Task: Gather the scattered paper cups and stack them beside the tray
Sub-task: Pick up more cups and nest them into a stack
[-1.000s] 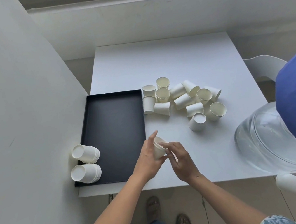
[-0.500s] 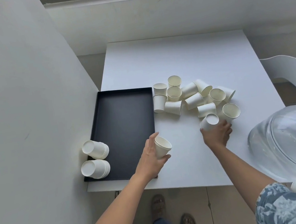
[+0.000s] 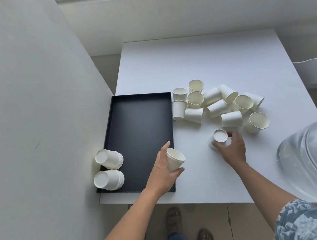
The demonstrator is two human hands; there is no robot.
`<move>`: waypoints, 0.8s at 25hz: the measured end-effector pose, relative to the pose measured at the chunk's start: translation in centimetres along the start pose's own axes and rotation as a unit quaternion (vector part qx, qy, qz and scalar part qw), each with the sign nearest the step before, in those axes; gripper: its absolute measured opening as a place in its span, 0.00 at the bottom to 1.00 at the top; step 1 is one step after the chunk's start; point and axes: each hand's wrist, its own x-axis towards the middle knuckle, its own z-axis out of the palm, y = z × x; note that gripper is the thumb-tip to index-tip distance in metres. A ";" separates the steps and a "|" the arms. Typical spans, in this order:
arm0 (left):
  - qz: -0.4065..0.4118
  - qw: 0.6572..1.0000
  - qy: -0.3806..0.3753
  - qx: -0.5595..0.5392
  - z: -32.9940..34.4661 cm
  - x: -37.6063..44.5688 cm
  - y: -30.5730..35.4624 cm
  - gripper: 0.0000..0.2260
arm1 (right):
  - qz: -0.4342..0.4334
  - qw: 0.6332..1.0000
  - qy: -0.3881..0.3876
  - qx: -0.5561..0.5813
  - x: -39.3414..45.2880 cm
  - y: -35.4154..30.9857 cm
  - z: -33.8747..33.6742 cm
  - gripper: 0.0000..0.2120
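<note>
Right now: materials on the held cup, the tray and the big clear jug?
Cup in the left hand: looks like thin paper, matte off-white, with a rolled rim. Tray: matte black with a low raised rim; plastic or coated metal, can't tell. Jug: glossy, see-through, with bright highlights; probably clear plastic.

A tray [image 3: 138, 131] sits mid-frame on the table [image 3: 196, 62], two cup stacks [image 3: 109, 169] at its lower left, loose cups [image 3: 217, 104] right.
</note>
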 end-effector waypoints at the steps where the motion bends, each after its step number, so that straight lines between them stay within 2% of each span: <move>1: 0.001 1.000 -0.001 0.000 0.1 0.0 0.0 0.42 | -0.003 1.000 -0.013 0.020 -0.6 0.2 0.2 0.27; 5: -0.003 1.000 -0.005 0.009 0.1 0.1 -0.1 0.42 | 0.004 0.990 -0.054 0.128 -2.4 -0.1 1.1 0.24; 8: -0.008 0.999 -0.010 0.032 0.0 0.2 0.0 0.42 | -0.051 0.979 -0.117 0.156 -3.3 -1.5 1.9 0.24; 11: -0.015 0.998 -0.012 0.058 0.0 0.2 0.3 0.44 | -0.193 0.961 -0.184 0.075 -4.1 -3.5 2.0 0.25; 13: -0.012 0.996 -0.017 0.082 0.1 0.2 0.5 0.45 | -0.330 0.911 -0.249 -0.007 -4.4 -5.0 1.9 0.25; 15: -0.002 0.994 -0.027 0.106 0.3 0.3 0.7 0.45 | -0.411 0.855 -0.308 -0.074 -4.7 -6.2 1.7 0.24; 17: -0.002 0.994 -0.031 0.100 0.5 0.2 0.8 0.45 | -0.425 0.838 -0.335 -0.067 -5.3 -7.0 1.5 0.25; 20: -0.002 0.995 -0.033 0.090 0.7 0.3 1.2 0.45 | -0.336 0.876 -0.345 0.041 -6.9 -7.4 1.5 0.27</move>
